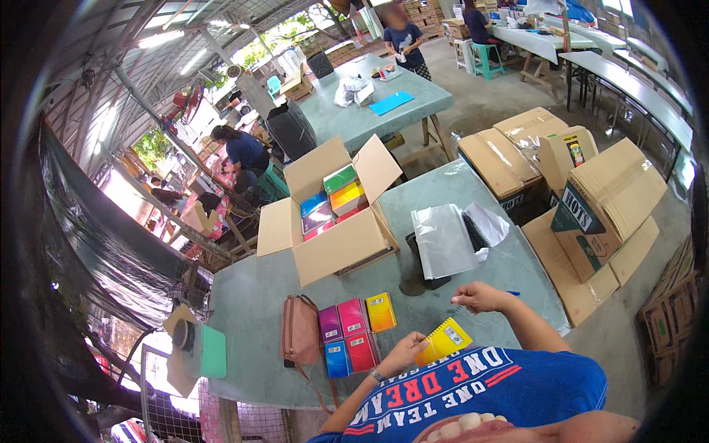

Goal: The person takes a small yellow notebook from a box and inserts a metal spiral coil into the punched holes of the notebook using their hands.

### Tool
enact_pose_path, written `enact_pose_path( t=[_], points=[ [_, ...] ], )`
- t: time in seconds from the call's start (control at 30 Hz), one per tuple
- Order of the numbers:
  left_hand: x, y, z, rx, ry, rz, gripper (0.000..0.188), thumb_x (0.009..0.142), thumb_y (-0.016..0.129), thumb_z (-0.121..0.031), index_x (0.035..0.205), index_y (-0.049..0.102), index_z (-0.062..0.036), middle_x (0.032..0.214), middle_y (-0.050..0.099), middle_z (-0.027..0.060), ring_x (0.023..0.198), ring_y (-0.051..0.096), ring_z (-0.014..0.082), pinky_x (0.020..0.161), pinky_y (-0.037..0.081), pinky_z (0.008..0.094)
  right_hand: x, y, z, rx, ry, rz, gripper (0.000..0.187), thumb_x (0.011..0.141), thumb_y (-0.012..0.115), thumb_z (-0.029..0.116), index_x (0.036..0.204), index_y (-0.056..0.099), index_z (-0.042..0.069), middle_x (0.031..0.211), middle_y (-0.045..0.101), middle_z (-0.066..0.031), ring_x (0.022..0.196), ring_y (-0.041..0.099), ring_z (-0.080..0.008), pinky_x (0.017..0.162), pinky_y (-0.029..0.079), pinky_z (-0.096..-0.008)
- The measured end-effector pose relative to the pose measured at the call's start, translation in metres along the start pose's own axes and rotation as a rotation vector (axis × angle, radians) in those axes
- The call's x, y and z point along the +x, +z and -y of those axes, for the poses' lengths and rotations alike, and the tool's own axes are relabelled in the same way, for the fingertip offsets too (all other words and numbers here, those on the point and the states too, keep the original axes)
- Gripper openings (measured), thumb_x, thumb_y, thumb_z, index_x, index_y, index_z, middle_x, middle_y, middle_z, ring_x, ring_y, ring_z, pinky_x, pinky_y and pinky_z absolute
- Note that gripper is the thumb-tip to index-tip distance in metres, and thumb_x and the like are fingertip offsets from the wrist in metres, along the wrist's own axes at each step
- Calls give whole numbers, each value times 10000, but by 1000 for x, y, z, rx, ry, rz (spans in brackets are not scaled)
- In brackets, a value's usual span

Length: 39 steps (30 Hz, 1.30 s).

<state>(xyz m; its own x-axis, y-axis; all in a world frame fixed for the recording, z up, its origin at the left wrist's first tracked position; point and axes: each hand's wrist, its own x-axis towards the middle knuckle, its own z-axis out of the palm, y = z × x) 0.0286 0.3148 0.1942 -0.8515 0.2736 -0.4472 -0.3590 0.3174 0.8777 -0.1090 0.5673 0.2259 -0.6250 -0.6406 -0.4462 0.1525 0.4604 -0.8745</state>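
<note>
**Mia:** What is the person holding?

**Ben:** The left hand (402,353) holds a yellow spiral notebook (444,341) by its left edge, fingers closed on it. The notebook is just above the near edge of the grey table (258,295), close to the person's chest.

**Mia:** And the other hand?

**Ben:** The right hand (480,297) is up a bit higher, fingers pinched together. Something blue pokes out beside it, maybe a pen. I can't tell if the hand really grips it.

**Mia:** How much is done?

**Ben:** I think a little. Six small notebooks (356,332) lie flat in a group on the table, pink, purple, red, blue and yellow ones, next to a brown pouch (300,331).

**Mia:** And what is left?

**Ben:** Lots, I guess. The open cardboard box (329,221) has many more colourful notebooks inside. A pile of silvery plastic bags (442,240) lies near it, and none of the flat notebooks is in a bag.
</note>
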Motion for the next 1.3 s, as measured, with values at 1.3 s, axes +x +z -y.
enact_pose_path(
  t=[1.3],
  points=[
    [-7, 2, 5, -154, -90, -50, 381, 981, 451, -357, 1056, 549, 4, 970, 608, 58, 899, 549, 113, 810, 441, 262, -25, 2, -3, 232, -495, 134, 240, 842, 623, 43, 1080, 602, 20, 888, 634, -37, 778, 582, -97, 689, 492, -259]
  ],
)
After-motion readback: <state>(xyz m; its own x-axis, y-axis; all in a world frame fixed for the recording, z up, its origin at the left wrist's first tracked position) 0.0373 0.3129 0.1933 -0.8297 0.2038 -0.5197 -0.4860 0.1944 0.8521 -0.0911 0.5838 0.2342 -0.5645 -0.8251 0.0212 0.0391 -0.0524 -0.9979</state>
